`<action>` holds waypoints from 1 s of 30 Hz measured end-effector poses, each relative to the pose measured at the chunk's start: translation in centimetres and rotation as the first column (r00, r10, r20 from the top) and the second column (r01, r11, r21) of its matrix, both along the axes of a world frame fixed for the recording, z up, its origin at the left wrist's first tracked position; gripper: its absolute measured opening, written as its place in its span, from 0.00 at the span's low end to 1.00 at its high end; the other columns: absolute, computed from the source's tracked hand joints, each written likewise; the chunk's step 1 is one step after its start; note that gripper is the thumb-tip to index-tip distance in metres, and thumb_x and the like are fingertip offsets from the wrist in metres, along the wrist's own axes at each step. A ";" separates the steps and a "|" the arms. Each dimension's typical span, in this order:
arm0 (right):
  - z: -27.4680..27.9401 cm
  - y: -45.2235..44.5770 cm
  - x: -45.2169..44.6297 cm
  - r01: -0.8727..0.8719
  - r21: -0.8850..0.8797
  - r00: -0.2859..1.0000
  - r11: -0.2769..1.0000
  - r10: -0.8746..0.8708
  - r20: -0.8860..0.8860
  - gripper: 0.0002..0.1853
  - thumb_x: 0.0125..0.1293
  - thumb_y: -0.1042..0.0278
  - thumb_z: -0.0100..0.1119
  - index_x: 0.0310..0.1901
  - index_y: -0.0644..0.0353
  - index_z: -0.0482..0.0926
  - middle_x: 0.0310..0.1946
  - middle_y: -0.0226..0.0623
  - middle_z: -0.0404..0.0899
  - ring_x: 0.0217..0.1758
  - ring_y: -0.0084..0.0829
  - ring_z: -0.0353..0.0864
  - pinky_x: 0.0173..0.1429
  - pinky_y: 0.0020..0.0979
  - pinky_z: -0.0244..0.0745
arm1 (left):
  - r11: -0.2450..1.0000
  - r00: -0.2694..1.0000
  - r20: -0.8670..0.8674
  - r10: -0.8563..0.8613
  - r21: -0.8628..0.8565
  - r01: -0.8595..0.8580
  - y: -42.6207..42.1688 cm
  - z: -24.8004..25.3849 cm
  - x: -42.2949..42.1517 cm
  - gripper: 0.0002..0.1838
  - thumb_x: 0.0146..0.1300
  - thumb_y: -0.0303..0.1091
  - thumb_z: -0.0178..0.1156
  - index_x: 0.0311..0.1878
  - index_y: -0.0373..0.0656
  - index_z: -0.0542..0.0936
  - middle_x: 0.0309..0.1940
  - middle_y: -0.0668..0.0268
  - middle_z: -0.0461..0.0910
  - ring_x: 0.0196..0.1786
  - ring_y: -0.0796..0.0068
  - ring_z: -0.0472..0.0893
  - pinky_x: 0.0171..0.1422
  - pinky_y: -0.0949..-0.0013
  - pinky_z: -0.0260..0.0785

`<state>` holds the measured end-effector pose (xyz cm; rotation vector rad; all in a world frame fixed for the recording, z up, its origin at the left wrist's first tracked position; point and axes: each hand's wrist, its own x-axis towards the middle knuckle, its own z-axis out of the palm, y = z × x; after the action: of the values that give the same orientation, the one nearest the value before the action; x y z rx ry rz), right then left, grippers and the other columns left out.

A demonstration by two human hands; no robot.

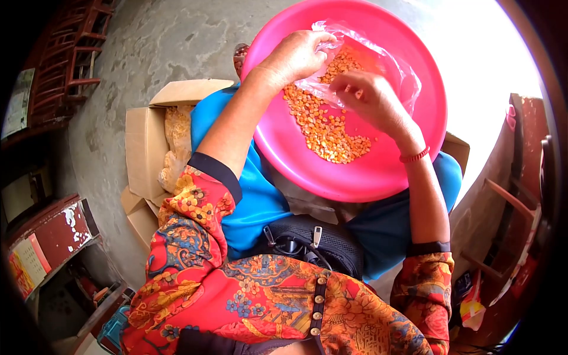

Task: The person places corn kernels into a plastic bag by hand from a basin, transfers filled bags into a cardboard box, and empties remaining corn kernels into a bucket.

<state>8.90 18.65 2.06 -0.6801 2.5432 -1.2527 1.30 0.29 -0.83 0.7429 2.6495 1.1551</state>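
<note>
A clear plastic bag lies open in a large pink basin, with orange corn kernels showing inside it. My left hand pinches the bag's rim at the left. Loose corn kernels are spread over the basin floor in front of the bag. My right hand, with a red band at the wrist, is curled over the near side of the bag's mouth. Orange kernels show between its bent fingers; its palm is hidden. The basin sits over my knees.
Beside my left leg stands an open cardboard box with bags of yellowish contents. A black pouch rests at my waist. Wooden chairs stand at upper left, and wooden furniture is at right.
</note>
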 end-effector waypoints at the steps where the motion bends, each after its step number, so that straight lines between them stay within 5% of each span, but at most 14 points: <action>1: -0.1 -0.5 0.7 -0.104 -0.036 0.990 0.994 0.107 0.093 0.06 0.57 0.76 0.57 0.37 0.60 0.79 0.30 0.33 0.80 0.29 0.30 0.78 0.34 0.27 0.73 | 1.000 0.999 -0.031 0.011 -0.004 -0.011 0.0 -0.1 -0.1 0.19 0.55 0.25 0.56 0.52 0.44 0.77 0.40 0.56 0.81 0.41 0.67 0.81 0.49 0.68 0.72; 2: -0.7 -0.9 1.2 -0.272 -0.011 0.962 0.962 0.272 0.008 0.07 0.57 0.74 0.58 0.37 0.60 0.79 0.30 0.36 0.81 0.31 0.32 0.79 0.36 0.31 0.74 | 1.000 0.999 -0.030 0.011 -0.004 -0.012 -0.1 -0.1 -0.1 0.19 0.55 0.25 0.56 0.52 0.44 0.77 0.40 0.56 0.81 0.41 0.67 0.81 0.49 0.68 0.72; 4: -2.4 -1.0 2.6 -0.411 0.186 0.909 0.892 0.388 0.152 0.12 0.56 0.71 0.59 0.43 0.58 0.78 0.35 0.40 0.79 0.37 0.39 0.80 0.40 0.37 0.75 | 0.997 0.998 -0.003 0.068 -0.040 -0.068 0.0 0.5 0.2 0.18 0.56 0.26 0.55 0.51 0.45 0.78 0.34 0.58 0.81 0.31 0.73 0.79 0.40 0.69 0.71; 8: -4.6 -1.3 4.8 -0.319 0.397 0.947 0.860 0.310 0.090 0.17 0.55 0.69 0.60 0.48 0.55 0.75 0.41 0.43 0.76 0.43 0.46 0.78 0.45 0.42 0.74 | 0.993 0.993 0.045 0.111 -0.033 -0.109 0.1 1.7 0.4 0.16 0.58 0.26 0.54 0.51 0.44 0.78 0.30 0.61 0.81 0.25 0.78 0.75 0.35 0.71 0.70; 11: -4.7 -1.6 5.0 -0.417 0.501 0.909 0.759 0.344 0.235 0.20 0.55 0.68 0.57 0.51 0.53 0.71 0.47 0.45 0.72 0.45 0.47 0.76 0.45 0.43 0.74 | 0.986 0.949 0.288 0.128 0.069 -0.154 0.1 2.1 0.2 0.16 0.59 0.25 0.53 0.51 0.44 0.78 0.29 0.62 0.81 0.24 0.80 0.75 0.35 0.72 0.70; 13: -5.8 -1.7 5.3 -0.487 0.460 0.872 0.743 0.442 0.209 0.15 0.56 0.66 0.56 0.47 0.55 0.75 0.39 0.45 0.76 0.41 0.46 0.78 0.42 0.42 0.74 | 0.897 0.939 0.336 0.072 0.390 -0.208 0.2 1.5 -0.2 0.16 0.57 0.22 0.49 0.46 0.44 0.81 0.28 0.67 0.80 0.26 0.84 0.77 0.30 0.78 0.69; 16: -6.3 -1.6 4.9 -0.521 0.497 0.852 0.694 0.461 0.248 0.10 0.56 0.67 0.53 0.39 0.57 0.78 0.28 0.45 0.77 0.36 0.44 0.79 0.39 0.41 0.73 | 0.904 0.963 0.265 0.052 0.397 -0.158 -0.1 1.0 -0.6 0.16 0.57 0.22 0.48 0.45 0.42 0.81 0.30 0.70 0.80 0.27 0.85 0.77 0.31 0.79 0.69; 17: -6.3 -1.5 4.8 -0.520 0.497 0.852 0.695 0.460 0.248 0.10 0.56 0.67 0.53 0.39 0.57 0.78 0.28 0.45 0.77 0.36 0.44 0.79 0.39 0.41 0.73 | 0.900 0.975 0.218 0.052 0.414 -0.141 0.0 0.7 -0.5 0.15 0.57 0.23 0.50 0.46 0.42 0.81 0.30 0.64 0.81 0.28 0.81 0.79 0.33 0.75 0.71; 18: -6.0 -1.3 4.6 -0.498 0.437 0.867 0.749 0.439 0.235 0.08 0.56 0.68 0.53 0.36 0.58 0.78 0.25 0.44 0.77 0.32 0.42 0.80 0.38 0.40 0.73 | 0.900 0.975 0.217 0.051 0.414 -0.139 0.1 1.0 -0.4 0.15 0.57 0.23 0.50 0.46 0.42 0.81 0.30 0.64 0.81 0.28 0.81 0.79 0.33 0.75 0.71; 20: -5.2 -1.0 4.1 -0.470 0.375 0.882 0.799 0.414 0.223 0.07 0.57 0.69 0.52 0.33 0.60 0.79 0.21 0.44 0.77 0.29 0.40 0.80 0.36 0.39 0.73 | 0.997 0.978 0.196 0.073 0.026 -0.079 0.0 1.5 0.1 0.16 0.59 0.25 0.52 0.51 0.43 0.78 0.31 0.61 0.81 0.28 0.77 0.78 0.37 0.72 0.71; 21: -4.3 -1.0 3.6 -0.485 0.290 0.860 0.825 0.389 0.331 0.07 0.57 0.69 0.53 0.32 0.60 0.79 0.23 0.45 0.77 0.27 0.38 0.80 0.34 0.37 0.74 | 0.999 0.998 0.048 0.028 -0.044 -0.026 -0.2 0.7 0.1 0.16 0.57 0.27 0.54 0.51 0.42 0.78 0.35 0.58 0.82 0.34 0.72 0.81 0.41 0.69 0.73; 23: -2.6 -1.1 2.9 -0.449 0.126 0.760 0.884 0.304 0.574 0.06 0.59 0.71 0.55 0.35 0.61 0.79 0.24 0.42 0.79 0.24 0.29 0.81 0.29 0.29 0.75 | 0.996 0.999 0.037 0.016 -0.086 -0.013 -0.1 0.6 0.1 0.17 0.56 0.29 0.55 0.51 0.42 0.78 0.36 0.57 0.82 0.37 0.69 0.81 0.44 0.68 0.73; 30: 1.6 0.8 0.4 0.003 -0.232 0.803 0.973 0.136 0.581 0.08 0.65 0.72 0.54 0.42 0.64 0.78 0.29 0.29 0.79 0.27 0.17 0.78 0.32 0.19 0.77 | 0.995 0.999 0.016 0.028 -0.100 -0.026 -0.4 0.5 -0.1 0.23 0.50 0.35 0.62 0.51 0.42 0.77 0.39 0.54 0.82 0.41 0.64 0.82 0.49 0.66 0.72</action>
<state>9.31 19.40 3.70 -0.3296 1.8671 -1.4581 1.25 -0.13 -0.31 0.6777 2.6879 1.0225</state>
